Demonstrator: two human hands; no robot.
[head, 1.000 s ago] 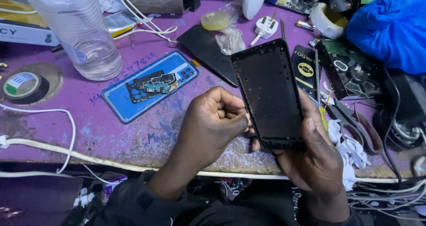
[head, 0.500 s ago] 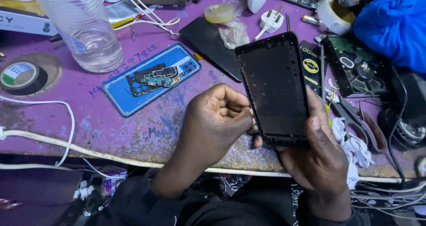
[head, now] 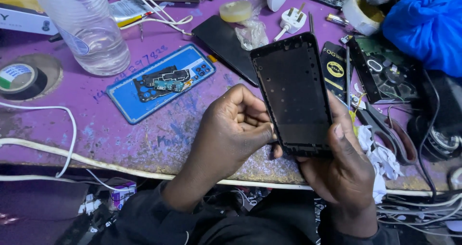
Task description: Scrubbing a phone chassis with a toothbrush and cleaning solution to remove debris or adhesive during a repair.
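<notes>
Head view. Black phone frame (head: 294, 93) held upright-tilted above the front edge of the purple bench (head: 159, 139), long side running away from the body. Right hand (head: 344, 170) cups its lower end from beneath, thumb laid along the right edge, fingers closed around it. Left hand (head: 231, 129) curled against the lower left edge, fingertips pressing the rim; whether they pinch something small there cannot be told.

Handling, as a judgement: thin, flat, light, probably rigid plastic or metal with a hollow middle. It would flex or crack if squeezed across the face. Best gripped by the long edges or the lower corners, as now. Smooth surface, likely a bit slippery.

Around it: blue mat (head: 161, 81) with small circuit parts to the left, clear bottle (head: 84, 26) beyond, dark panel (head: 224, 45) flat behind the frame, scissors (head: 385, 129) and crumpled paper at the right.
</notes>
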